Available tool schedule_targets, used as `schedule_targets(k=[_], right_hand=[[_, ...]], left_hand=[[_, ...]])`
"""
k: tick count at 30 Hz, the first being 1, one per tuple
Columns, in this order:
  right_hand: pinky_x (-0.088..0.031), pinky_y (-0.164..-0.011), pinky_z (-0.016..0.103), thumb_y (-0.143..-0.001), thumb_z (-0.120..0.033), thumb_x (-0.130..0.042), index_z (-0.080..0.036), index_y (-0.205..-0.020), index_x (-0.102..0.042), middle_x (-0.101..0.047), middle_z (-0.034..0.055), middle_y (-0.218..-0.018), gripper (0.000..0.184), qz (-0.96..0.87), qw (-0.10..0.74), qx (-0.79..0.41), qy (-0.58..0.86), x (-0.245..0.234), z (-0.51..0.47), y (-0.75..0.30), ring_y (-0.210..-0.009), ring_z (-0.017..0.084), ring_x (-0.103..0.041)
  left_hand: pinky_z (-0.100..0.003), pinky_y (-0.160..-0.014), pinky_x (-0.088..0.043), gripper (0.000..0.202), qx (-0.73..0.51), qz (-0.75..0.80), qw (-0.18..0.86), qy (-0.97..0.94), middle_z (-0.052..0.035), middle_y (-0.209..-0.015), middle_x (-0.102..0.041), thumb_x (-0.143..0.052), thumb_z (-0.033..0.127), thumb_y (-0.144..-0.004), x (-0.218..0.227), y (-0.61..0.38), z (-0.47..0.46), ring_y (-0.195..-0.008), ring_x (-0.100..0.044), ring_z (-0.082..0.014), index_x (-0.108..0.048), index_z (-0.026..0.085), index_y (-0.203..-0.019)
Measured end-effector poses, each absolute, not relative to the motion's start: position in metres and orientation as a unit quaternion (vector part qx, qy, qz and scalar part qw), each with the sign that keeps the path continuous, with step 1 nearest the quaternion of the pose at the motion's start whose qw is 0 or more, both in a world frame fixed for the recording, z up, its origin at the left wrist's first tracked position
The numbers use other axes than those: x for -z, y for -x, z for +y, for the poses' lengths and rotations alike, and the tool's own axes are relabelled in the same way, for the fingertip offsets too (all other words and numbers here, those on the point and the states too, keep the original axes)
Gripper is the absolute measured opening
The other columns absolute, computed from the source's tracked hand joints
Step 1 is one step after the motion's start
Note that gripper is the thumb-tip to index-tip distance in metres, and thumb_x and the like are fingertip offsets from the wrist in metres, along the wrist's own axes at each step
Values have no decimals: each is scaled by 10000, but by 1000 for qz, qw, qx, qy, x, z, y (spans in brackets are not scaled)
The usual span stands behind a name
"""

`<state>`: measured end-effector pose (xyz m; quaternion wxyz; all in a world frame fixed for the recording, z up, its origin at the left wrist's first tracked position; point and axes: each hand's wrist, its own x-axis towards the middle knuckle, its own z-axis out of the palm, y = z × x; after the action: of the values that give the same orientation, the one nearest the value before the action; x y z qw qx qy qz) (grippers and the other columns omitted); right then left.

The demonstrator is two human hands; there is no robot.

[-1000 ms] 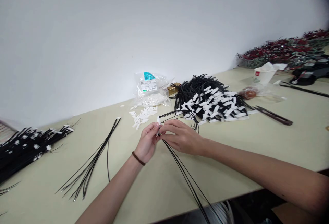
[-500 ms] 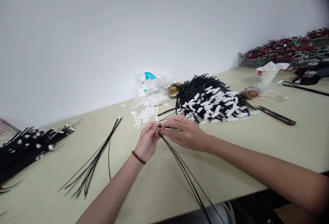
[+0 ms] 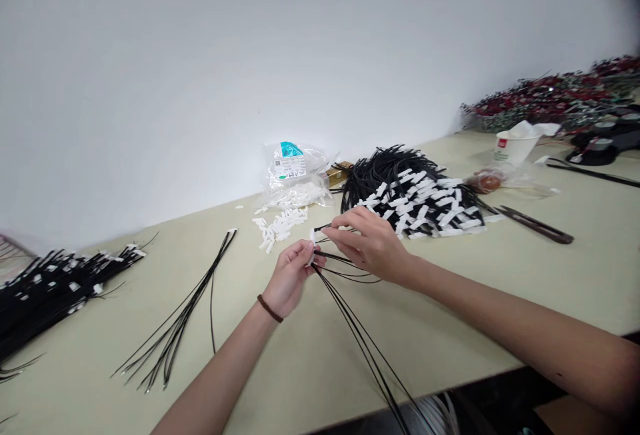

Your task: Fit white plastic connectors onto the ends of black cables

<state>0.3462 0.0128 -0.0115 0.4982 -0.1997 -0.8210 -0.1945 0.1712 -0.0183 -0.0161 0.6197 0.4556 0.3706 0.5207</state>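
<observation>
Between its thumb and fingers, my left hand [image 3: 290, 278] pinches a white plastic connector [image 3: 313, 236]; the lower part is covered by the thumb. Thin black wires [image 3: 356, 328] run out of the connector, some trailing down to the right past the table edge, others passing under my right hand [image 3: 373, 243]. The right fingertips are closed on a black wire close to the connector's upper end. Just behind the hands lie loose white connector housings [image 3: 283, 225]. A large bundle of black wires with white connectors [image 3: 425, 198] rests beyond my right hand.
A clear plastic bag [image 3: 295, 175] stands by the wall beside a small gold box [image 3: 340, 174]. Left lie a separate wire bunch [image 3: 187, 308] and a wire pile [image 3: 65, 288]. Right are thread snips [image 3: 537, 225], a paper cup [image 3: 515, 147] and red-green wire bundles [image 3: 540, 98].
My right hand has shifted up from the connector's middle to a wire at its upper end. Wires that were beneath the fingers now show below the hand. The left hand keeps its hold.
</observation>
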Motion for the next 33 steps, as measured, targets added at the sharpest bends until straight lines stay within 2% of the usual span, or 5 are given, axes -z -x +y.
schedule_targets(k=[10,17,23,28,33], right_hand=[[-397,-701,292,-839,-134,-467,-179,-997,-543,-602,44,-864,181,-829,491,168,208,11,11,-347,-810,160,-492],[-400,-715,295,-837,-146,-489,-183,-996,-539,-599,49,-899,171,-832,487,170,206,10,11,-346,-838,163,-505],[-399,-750,296,-846,-153,-502,-203,-876,-543,-594,44,-938,71,-831,497,179,174,10,13,-346,-899,159,-502],[-412,-761,316,-837,-122,-498,-207,-857,-538,-587,47,-982,97,-817,515,184,186,10,12,-346,-934,167,-495],[-439,-810,314,-810,-138,-566,-184,-883,-562,-605,50,-969,86,-832,508,192,111,13,4,-340,-958,168,-498]], left_hand=[[-224,-590,-374,214,-504,361,617,-486,-9,-719,-553,-665,328,-705,15,-172,-22,-610,-520,-95,-573,137,-684],[-229,-595,-377,210,-497,356,620,-492,-7,-692,-554,-670,317,-701,13,-172,-23,-594,-515,-97,-560,139,-684],[-221,-621,-395,189,-523,342,636,-453,3,-686,-549,-685,282,-691,14,-172,-21,-601,-510,-83,-569,134,-677],[-212,-642,-411,161,-552,339,641,-411,11,-692,-558,-701,252,-674,14,-172,-19,-622,-526,-77,-595,133,-694],[-205,-634,-421,176,-576,343,638,-380,5,-670,-587,-717,259,-654,15,-169,-15,-623,-531,-78,-617,129,-719]])
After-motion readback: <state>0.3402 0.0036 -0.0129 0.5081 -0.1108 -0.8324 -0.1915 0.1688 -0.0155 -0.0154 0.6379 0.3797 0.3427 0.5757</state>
